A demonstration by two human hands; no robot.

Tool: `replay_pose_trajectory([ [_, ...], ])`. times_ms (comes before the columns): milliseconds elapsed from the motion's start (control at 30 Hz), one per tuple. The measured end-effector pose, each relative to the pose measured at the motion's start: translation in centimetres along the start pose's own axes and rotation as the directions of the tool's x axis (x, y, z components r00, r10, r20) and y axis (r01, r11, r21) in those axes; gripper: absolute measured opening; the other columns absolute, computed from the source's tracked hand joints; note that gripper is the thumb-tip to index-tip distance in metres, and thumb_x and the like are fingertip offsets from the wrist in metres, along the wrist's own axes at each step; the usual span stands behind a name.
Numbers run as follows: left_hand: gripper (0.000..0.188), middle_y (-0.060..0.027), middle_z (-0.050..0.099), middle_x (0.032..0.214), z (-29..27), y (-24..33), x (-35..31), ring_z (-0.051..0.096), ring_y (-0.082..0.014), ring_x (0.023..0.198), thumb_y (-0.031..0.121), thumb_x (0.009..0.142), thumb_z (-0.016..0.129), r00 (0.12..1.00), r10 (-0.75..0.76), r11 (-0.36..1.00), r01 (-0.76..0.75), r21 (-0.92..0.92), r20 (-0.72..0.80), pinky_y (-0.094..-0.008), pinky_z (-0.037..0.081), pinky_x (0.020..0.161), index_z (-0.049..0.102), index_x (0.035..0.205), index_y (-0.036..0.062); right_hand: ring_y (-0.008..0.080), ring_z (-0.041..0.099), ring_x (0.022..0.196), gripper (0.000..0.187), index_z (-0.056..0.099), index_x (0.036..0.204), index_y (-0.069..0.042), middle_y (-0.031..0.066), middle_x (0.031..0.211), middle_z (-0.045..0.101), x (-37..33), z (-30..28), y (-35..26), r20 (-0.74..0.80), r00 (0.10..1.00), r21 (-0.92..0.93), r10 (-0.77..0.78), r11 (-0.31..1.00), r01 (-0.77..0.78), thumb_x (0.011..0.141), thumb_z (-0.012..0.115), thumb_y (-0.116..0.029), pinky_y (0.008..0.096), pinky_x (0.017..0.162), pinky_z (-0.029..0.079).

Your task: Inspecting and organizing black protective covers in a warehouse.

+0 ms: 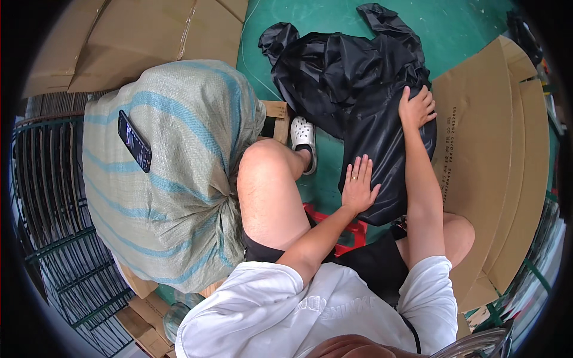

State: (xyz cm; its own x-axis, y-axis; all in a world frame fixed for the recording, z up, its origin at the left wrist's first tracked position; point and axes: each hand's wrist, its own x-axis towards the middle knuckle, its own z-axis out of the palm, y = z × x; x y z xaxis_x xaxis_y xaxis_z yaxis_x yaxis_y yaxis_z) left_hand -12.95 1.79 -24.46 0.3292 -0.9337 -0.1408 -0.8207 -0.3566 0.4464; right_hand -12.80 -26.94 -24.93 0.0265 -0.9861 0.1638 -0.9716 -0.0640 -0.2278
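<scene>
A large piece of shiny black cloth (352, 77) lies crumpled in front of me, with two bunched ends pointing away at its far side. Its near part is smoothed into a flat folded strip. On the lower left edge of that strip my left hand (359, 190) rests flat, fingers stretched out, a ring on one of them. My right hand (418, 109) lies farther off on the strip's right edge, its fingers spread and slightly bent over the cloth. Neither hand grips anything that I can see.
A stuffed woven sack (161, 209) with blue stripes bulges at my left, a phone (135, 142) lying on it. To the right stands an open cardboard box (483, 167). Something red (352, 235) shows between my legs. Flattened cardboard (137, 36) and metal racks (54, 173) line the left.
</scene>
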Motion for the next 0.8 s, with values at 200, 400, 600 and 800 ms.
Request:
replay_pose_trajectory([
  [200, 0.083, -0.0146, 0.01, 0.162, -0.1, -0.1, 0.0, 0.007, -0.0298, 0.15, 0.045, 0.092, 0.053, 1.0, 0.009, 1.0, -0.009, -0.012, 0.002, -0.051, 0.008, 0.12, 0.018, 0.153, 0.0012, 0.0412, 0.022, 0.143, 0.082, 0.018, 0.155, -0.012, 0.0172, 0.159, 0.019, -1.2, 0.6, 2.6, -0.099, 0.971, -0.051, -0.216, 0.976, 0.212, 0.093, 0.049, -0.055, 0.0596, 0.114, 0.019],
  [400, 0.086, -0.017, 0.008, 0.162, 0.0, -0.2, -0.5, 0.006, -0.0322, 0.15, 0.047, 0.091, 0.056, 0.998, 0.013, 0.997, -0.017, -0.071, -0.057, -0.0523, 0.011, 0.119, 0.016, 0.154, 0.0028, 0.0387, 0.025, 0.143, 0.084, 0.018, 0.155, -0.014, 0.0163, 0.158, 0.022, -1.8, 0.0, 8.4, 0.01, 0.982, 0.205, -0.189, 0.961, 0.183, 0.092, 0.051, -0.059, 0.0562, 0.114, 0.021],
  [600, 0.097, -0.02, 0.006, 0.161, 0.4, -0.8, -1.4, 0.012, -0.0394, 0.147, 0.049, 0.087, 0.063, 0.993, -0.111, 0.976, 0.104, -0.191, -0.027, -0.0532, 0.019, 0.117, 0.009, 0.155, 0.0056, 0.0362, 0.036, 0.138, 0.094, 0.026, 0.151, -0.003, 0.02, 0.153, 0.033, -9.2, -3.3, 13.8, 0.278, 0.942, 0.357, 0.189, 0.89, -0.284, 0.088, 0.052, -0.067, 0.0481, 0.112, 0.029],
  [800, 0.113, -0.0272, 0.021, 0.155, 2.3, -3.4, -0.4, 0.025, -0.0392, 0.143, 0.052, 0.075, 0.076, 0.939, -0.323, 0.767, 0.334, -0.547, 0.12, -0.0444, 0.025, 0.117, 0.012, 0.152, -0.0015, 0.0281, 0.039, 0.137, 0.091, 0.034, 0.149, -0.003, 0.0145, 0.151, 0.039, -13.9, -5.4, 17.6, 0.87, 0.479, 0.466, 0.116, 0.123, -0.876, 0.087, 0.055, -0.066, 0.0374, 0.113, 0.03],
])
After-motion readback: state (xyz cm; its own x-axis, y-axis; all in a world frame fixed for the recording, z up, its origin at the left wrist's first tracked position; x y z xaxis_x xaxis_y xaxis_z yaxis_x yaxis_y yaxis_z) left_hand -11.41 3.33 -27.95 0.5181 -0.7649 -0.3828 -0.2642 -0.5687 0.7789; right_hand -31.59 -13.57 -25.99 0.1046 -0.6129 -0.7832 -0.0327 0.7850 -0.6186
